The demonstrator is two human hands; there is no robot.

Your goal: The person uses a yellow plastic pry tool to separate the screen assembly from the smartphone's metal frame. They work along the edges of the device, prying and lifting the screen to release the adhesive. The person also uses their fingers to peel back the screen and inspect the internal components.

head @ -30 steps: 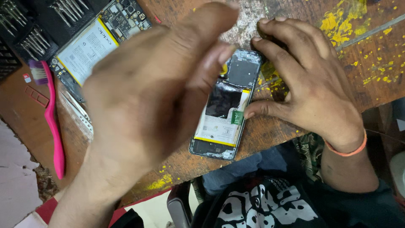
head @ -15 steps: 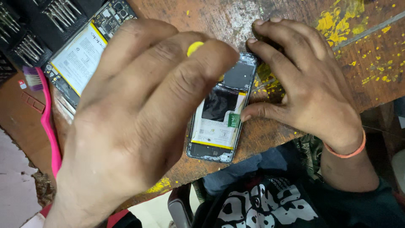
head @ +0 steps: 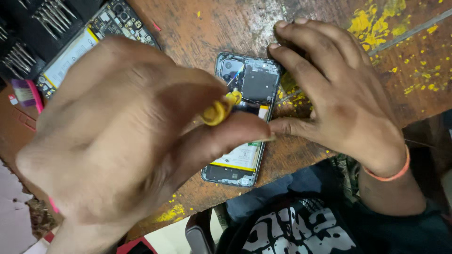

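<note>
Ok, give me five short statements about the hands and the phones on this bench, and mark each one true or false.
1. The left hand pinches a small yellow tool between its fingers. True.
2. The opened phone under the hands has its back cover on. False: the cover is off, so the battery and dark boards show.
3. The right hand rests flat on the wooden table, touching the opened phone's right edge. True.
4. The right wrist wears a blue watch. False: it wears a thin orange band.
5. A second opened phone lies at the upper left, beside a set of screwdriver bits. True.
</note>
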